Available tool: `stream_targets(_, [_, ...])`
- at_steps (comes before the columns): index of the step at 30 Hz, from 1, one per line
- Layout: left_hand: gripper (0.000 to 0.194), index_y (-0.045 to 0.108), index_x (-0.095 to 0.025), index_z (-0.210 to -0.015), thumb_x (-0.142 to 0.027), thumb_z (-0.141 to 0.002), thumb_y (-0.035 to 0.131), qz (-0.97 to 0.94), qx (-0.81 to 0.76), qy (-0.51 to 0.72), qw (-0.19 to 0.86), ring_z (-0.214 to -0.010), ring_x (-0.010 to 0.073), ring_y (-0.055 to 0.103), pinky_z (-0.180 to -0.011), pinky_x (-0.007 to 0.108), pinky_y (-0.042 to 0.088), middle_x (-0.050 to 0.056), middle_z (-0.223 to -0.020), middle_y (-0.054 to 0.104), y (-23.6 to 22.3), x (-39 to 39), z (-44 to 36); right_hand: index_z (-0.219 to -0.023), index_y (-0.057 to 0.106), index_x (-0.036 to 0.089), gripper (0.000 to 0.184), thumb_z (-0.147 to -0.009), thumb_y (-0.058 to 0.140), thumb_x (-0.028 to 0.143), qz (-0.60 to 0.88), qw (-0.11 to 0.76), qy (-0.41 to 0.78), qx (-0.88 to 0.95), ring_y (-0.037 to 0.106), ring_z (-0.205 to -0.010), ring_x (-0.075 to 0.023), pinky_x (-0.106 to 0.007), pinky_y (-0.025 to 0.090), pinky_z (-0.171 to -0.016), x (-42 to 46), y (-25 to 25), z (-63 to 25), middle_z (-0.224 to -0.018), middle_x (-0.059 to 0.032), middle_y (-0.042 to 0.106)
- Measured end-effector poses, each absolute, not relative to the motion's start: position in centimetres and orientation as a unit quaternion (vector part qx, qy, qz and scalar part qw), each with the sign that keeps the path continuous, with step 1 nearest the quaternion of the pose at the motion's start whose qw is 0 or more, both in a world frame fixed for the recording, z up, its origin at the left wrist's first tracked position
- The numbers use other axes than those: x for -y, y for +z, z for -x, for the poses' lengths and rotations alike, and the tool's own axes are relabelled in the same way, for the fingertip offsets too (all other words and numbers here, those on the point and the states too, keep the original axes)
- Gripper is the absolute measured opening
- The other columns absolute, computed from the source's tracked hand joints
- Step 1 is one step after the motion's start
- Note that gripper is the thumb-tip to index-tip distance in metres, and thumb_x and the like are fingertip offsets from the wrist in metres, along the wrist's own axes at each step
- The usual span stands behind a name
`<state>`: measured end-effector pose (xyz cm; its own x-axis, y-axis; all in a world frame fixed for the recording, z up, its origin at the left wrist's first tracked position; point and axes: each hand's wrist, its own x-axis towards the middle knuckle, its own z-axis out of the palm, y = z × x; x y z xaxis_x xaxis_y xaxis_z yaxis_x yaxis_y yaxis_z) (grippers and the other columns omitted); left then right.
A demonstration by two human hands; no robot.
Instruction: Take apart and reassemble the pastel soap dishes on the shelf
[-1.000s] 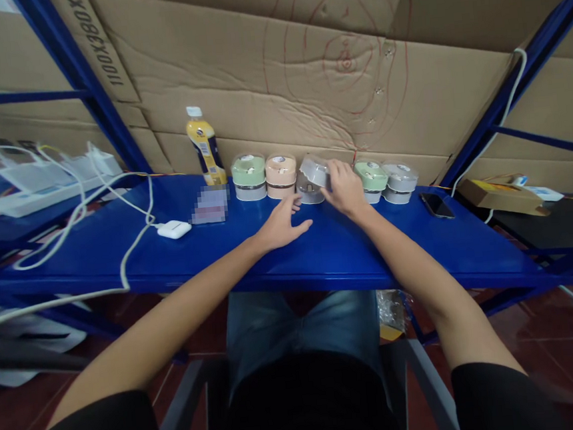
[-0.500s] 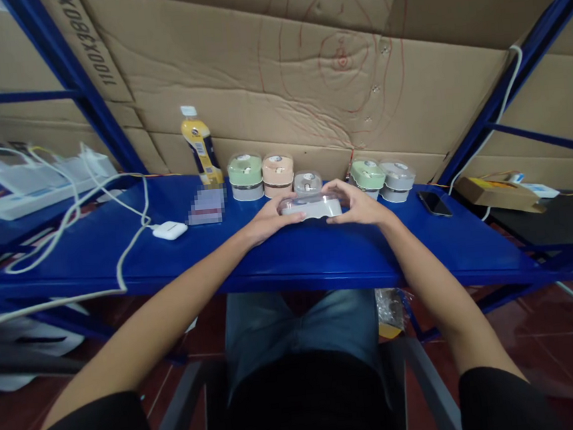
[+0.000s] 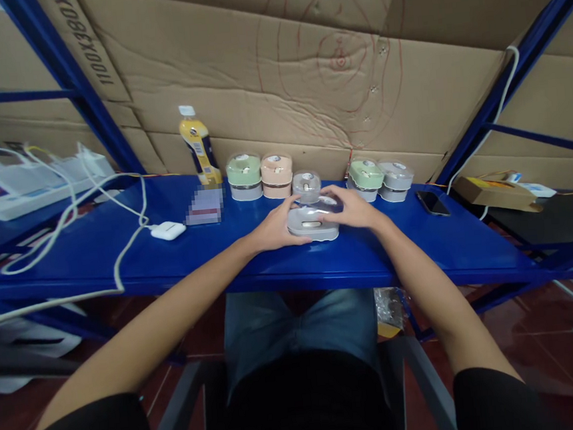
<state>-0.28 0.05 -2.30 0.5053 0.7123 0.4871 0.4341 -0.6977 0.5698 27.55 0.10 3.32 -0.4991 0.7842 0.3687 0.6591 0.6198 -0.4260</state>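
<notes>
A grey plastic box (image 3: 314,228) with a see-through lid sits near the middle of the blue table, an oval clasp-like piece on its front. My left hand (image 3: 276,228) is curved round its left side, thumb low along the front. On the other side, my right hand (image 3: 350,208) grips the right end, fingers over the top and thumb by the clasp. Just behind stands a smaller clear-topped box (image 3: 306,185). A green box (image 3: 244,177) and a peach box (image 3: 277,175) are to its left. Another green box (image 3: 365,178) and a grey box (image 3: 396,180) are to its right.
A yellow-labelled bottle (image 3: 200,145) stands at the back left, by a blurred packet (image 3: 204,205). A white charging case (image 3: 168,231) and cables lie further left. Towards the right are a phone (image 3: 432,203) and an open cardboard carton (image 3: 498,194). Cardboard sheets (image 3: 228,66) line the back.
Between my hands, the grey box has come down and nearer to me, and its front with the clasp now shows. Both hands are still on it, with shifted thumbs.
</notes>
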Motion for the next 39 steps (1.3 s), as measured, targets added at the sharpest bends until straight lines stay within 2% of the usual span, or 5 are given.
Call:
stream_targets(6, [0.056,0.081,-0.027,-0.135,-0.06,-0.089,0.085,-0.88,-0.314,0.312,0.171,-0.138,0.0381,0.066,-0.128,0.06,0.048,0.012,-0.137,0.067,-1.9,0.5,0.6,-0.127,0.071,0.022,0.056,-0.095,0.076,0.068,0.566,0.193,0.132,0.79,0.077,-0.104,-0.032,-0.042,0.059,-0.091,-1.3,4.1,-32.0,-0.118,-0.0129,0.083])
stream_targets(11, [0.049,0.087,-0.027,-0.124,-0.064,-0.093,0.079,-0.875,-0.31,0.328,0.177,-0.139,0.0387,0.064,-0.128,0.06,0.048,0.013,-0.136,0.066,-1.8,0.3,0.6,-0.128,0.071,0.023,0.057,-0.094,0.078,0.068,0.582,0.177,0.128,0.783,0.078,-0.103,-0.0309,-0.041,0.06,-0.09,-1.9,3.7,-32.7,-0.118,-0.0115,0.082])
stream_targets(24, [0.054,0.084,-0.018,-0.108,-0.067,-0.087,0.078,-0.809,-0.452,0.348,0.141,-0.126,0.0406,0.069,-0.123,0.064,0.05,0.016,-0.128,0.065,-2.1,-2.8,4.2,-0.135,0.072,0.021,0.078,-0.07,0.098,0.055,0.581,0.167,0.125,0.787,0.078,-0.115,-0.0405,-0.058,0.063,-0.103,-2.8,3.0,-33.7,-0.124,-0.0166,0.081])
stream_targets(30, [0.05,0.077,-0.021,-0.122,-0.062,-0.095,0.074,-0.847,-0.357,0.371,0.133,-0.133,0.0371,0.068,-0.124,0.059,0.051,0.014,-0.135,0.068,-1.8,-1.0,2.6,-0.139,0.073,0.019,0.076,-0.079,0.091,0.061,0.532,0.293,0.109,0.787,0.075,-0.123,-0.0383,-0.056,0.059,-0.11,-1.7,3.7,-33.0,-0.137,-0.0167,0.079])
stream_targets(39, [0.117,0.041,-0.02,-0.166,-0.062,-0.073,0.097,-0.841,-0.34,0.371,0.198,-0.151,0.0461,0.06,-0.126,0.06,0.05,0.023,-0.165,0.059,-2.2,0.1,-0.3,-0.14,0.08,0.023,0.075,-0.076,0.096,0.059,0.329,0.3,0.122,0.887,0.076,-0.119,-0.0329,-0.05,0.059,-0.108,-1.0,3.0,-27.6,-0.132,-0.0122,0.081])
